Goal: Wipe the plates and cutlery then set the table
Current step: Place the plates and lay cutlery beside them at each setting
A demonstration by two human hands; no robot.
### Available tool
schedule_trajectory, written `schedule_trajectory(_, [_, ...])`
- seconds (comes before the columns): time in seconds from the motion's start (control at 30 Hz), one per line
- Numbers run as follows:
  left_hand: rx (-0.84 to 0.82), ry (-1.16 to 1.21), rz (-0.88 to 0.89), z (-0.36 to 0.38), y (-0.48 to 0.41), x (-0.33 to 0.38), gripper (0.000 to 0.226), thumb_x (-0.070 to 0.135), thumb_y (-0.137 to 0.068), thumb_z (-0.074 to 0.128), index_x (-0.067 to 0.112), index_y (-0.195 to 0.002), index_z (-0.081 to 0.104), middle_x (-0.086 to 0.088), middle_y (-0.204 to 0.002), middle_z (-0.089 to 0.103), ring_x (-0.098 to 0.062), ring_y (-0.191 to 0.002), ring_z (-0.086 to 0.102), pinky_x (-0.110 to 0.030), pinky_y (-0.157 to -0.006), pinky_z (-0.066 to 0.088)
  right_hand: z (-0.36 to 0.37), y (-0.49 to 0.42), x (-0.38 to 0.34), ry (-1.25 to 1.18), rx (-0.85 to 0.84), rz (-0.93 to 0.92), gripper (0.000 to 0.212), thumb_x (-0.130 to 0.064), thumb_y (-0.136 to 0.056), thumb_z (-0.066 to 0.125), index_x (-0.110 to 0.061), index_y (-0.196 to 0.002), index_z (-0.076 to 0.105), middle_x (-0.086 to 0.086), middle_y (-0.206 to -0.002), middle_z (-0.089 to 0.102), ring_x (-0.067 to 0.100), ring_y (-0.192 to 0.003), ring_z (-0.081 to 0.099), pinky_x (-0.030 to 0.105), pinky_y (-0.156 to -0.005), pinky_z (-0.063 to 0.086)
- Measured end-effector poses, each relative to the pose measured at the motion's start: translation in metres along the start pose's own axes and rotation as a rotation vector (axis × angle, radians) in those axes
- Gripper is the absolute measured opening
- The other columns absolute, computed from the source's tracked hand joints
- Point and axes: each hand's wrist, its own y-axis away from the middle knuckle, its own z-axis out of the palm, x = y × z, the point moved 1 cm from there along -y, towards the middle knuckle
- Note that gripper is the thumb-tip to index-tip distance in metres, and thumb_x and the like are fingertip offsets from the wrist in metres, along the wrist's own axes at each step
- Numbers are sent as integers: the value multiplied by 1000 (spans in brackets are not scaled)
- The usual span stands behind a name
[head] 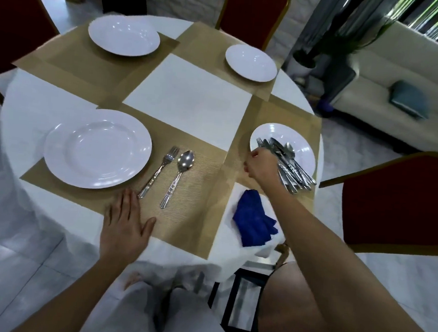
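Head camera: a person's right hand (261, 166) closes round a bundle of cutlery (292, 169) lying across a small plate (301, 143), well to the right of the large near plate (97, 148). The left hand (126, 226) lies flat, fingers straight, holding nothing, on the woven placemat (190, 210) just below that plate's right edge. A fork (160, 170) and a spoon (179, 174) lie side by side just right of the near plate, with a folded blue cloth (254, 221) farther right and nearer the person.

The steel pieces look stiff, smooth and apt to slide apart in a bunch, so a firm hold about the handles would likely serve best. The glossy plates look breakable and are best taken by the rim.

Beyond the near plate, a wide far plate (124, 35) and a smaller far plate (251, 63) sit on mats on the round white-clothed table (189, 95). A red chair (398, 201) and a pale sofa (373, 120) stand off to its right.
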Motion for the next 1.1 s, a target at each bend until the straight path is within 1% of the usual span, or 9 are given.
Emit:
schedule_trajectory(0.07, [-15, -19, -14, 0, 0, 2, 82, 58, -90, 20, -2, -145, 28, -22, -150, 33, -38, -139, 27, -56, -111, 23, -25, -13, 27, 143, 84, -2, 26, -10, -89, 46, -4, -95, 70, 17, -92, 70, 33, -85, 63, 30, -73, 48])
schedule_trajectory(0.13, [-28, -32, -41, -1, 0, 4, 84, 60, -90, 19, -1, -146, 27, -21, -152, 30, -38, -141, 23, -56, -111, 21, -41, -23, 53, 265, 107, -4, 26, -14, -89, 47, -8, -103, 69, 15, -99, 68, 35, -95, 62, 34, -80, 48])
schedule_trajectory(0.27, [-24, -13, -125, 3, 3, 9, 90, 67, -86, 16, 5, -150, 18, -17, -156, 19, -34, -145, 12, -54, -114, 14, -55, -34, 87, 470, 139, -68, 22, -23, -90, 54, -13, -105, 67, 14, -101, 59, 33, -95, 57, 41, -82, 51])
schedule_trajectory(0.4, [-21, -16, -179, 6, 6, 11, 95, 73, -83, 13, 7, -151, 13, -15, -158, 13, -34, -145, 9, -53, -115, 12, -57, -46, 105, 477, 53, -93, 25, -11, -94, 42, -13, -101, 66, 10, -89, 60, 27, -78, 56, 34, -66, 46])
schedule_trajectory(0.53, [-33, -19, -186, 4, 6, 13, 98, 74, -80, 11, 7, -151, 15, -15, -158, 14, -34, -145, 8, -52, -114, 13, -55, -54, 111, 520, 18, -100, 26, -7, -96, 43, -10, -106, 67, 14, -98, 61, 31, -90, 60, 35, -69, 49])
schedule_trajectory(0.67, [-21, -34, -181, 3, 5, 14, 96, 73, -81, 14, 6, -150, 20, -16, -157, 18, -36, -144, 13, -54, -112, 17, -61, -69, 120, 424, 145, -77, 28, -4, -93, 45, -10, -108, 67, 14, -103, 62, 32, -91, 60, 38, -76, 53])
schedule_trajectory(0.73, [-19, -40, -184, 4, 6, 14, 97, 73, -81, 14, 6, -150, 19, -16, -157, 18, -36, -144, 13, -54, -112, 16, -63, -75, 128, 419, 141, -20, 26, -4, -92, 45, -8, -107, 66, 14, -100, 64, 32, -89, 61, 41, -78, 55])
schedule_trajectory(0.93, [-5, -40, -190, 5, 7, 14, 95, 73, -81, 14, 8, -151, 17, -15, -157, 17, -35, -144, 13, -54, -113, 15, -64, -80, 138, 478, 65, 13, 18, -6, -92, 52, -5, -108, 61, 16, -97, 65, 31, -88, 62, 36, -73, 54])
schedule_trajectory(1.1, [-13, -30, -200, 5, 6, 14, 95, 74, -81, 13, 10, -151, 13, -13, -159, 13, -33, -145, 8, -52, -114, 12, -63, -84, 137, 419, 61, 80, 11, -7, -90, 60, 2, -94, 65, 17, -86, 64, 27, -72, 58, 29, -61, 45])
